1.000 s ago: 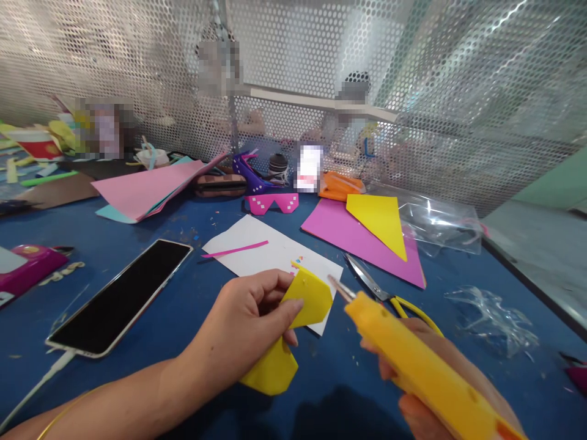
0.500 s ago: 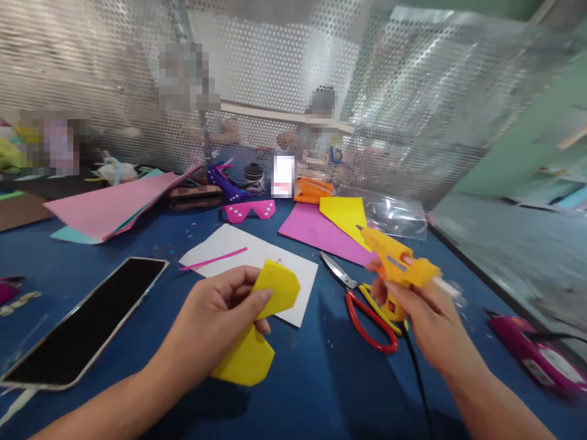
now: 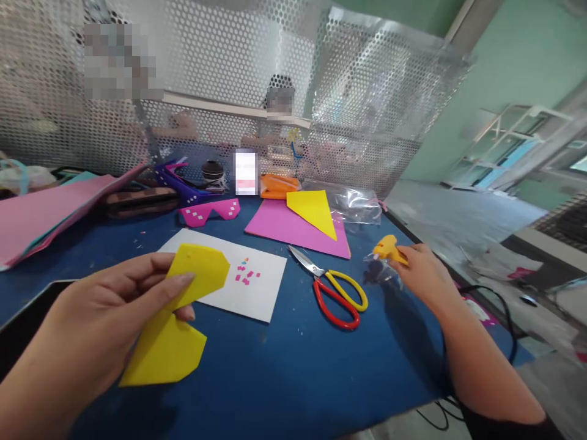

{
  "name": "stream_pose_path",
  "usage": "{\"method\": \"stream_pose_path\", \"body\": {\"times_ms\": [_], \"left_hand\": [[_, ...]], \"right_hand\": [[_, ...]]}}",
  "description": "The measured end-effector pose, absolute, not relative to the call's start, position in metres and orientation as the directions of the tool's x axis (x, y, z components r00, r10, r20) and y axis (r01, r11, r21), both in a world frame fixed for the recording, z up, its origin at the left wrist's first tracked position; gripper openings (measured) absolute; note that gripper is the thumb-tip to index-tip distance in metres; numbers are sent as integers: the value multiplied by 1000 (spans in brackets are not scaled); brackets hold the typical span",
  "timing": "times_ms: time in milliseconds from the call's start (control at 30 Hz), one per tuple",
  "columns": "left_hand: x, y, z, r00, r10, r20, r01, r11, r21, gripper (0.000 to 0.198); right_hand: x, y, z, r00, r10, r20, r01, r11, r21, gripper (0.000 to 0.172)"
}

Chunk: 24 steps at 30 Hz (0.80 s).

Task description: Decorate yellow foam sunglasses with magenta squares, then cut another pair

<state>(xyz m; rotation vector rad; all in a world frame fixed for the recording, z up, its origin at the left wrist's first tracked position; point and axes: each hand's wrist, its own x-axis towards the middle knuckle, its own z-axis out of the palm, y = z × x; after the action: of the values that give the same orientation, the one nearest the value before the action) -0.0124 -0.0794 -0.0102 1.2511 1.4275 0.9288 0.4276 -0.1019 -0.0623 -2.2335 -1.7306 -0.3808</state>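
Observation:
My left hand (image 3: 105, 305) pinches a folded yellow foam piece (image 3: 177, 318) above the blue table (image 3: 284, 379), thumb on top and fingers beneath. My right hand (image 3: 424, 275) is stretched out to the table's right edge, its fingers closed round a yellow glue gun (image 3: 389, 249) that rests on crumpled clear plastic (image 3: 378, 272). Red and yellow scissors (image 3: 334, 290) lie between the two hands. A white sheet (image 3: 257, 287) with small pink bits lies just beyond the foam piece.
A pink sheet (image 3: 275, 223) with a yellow triangle (image 3: 314, 211) lies further back, beside a clear bag (image 3: 355, 201). Pink paper glasses (image 3: 208, 212), purple shapes and pink foam sheets (image 3: 41, 214) sit at the back left. A phone (image 3: 22, 311) lies left. A perforated metal screen (image 3: 206, 61) walls the table.
My right hand carried the glue gun from in front of me out to the right edge and lowered it onto the plastic. The view swung right. My left hand kept the foam piece.

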Motion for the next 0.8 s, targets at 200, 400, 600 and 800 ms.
{"method": "stream_pose_path", "body": {"times_ms": [200, 400, 600, 800], "left_hand": [[-10, -79, -5, -105, 972, -208, 65, 216, 974, 42], [-8, -77, -11, -51, 987, -150, 69, 153, 986, 37], [0, -82, -12, 13, 995, -99, 157, 96, 983, 28], [1, -86, -11, 27, 997, -74, 128, 70, 989, 25]], "right_hand": [[430, -105, -73, 223, 910, 348, 962, -263, 73, 30], [381, -129, -37, 179, 864, 471, 962, -255, 101, 48], [259, -111, -26, -222, 911, 347, 762, 384, -521, 13], [204, -41, -72, -114, 990, 88, 852, 143, -504, 5]]}}
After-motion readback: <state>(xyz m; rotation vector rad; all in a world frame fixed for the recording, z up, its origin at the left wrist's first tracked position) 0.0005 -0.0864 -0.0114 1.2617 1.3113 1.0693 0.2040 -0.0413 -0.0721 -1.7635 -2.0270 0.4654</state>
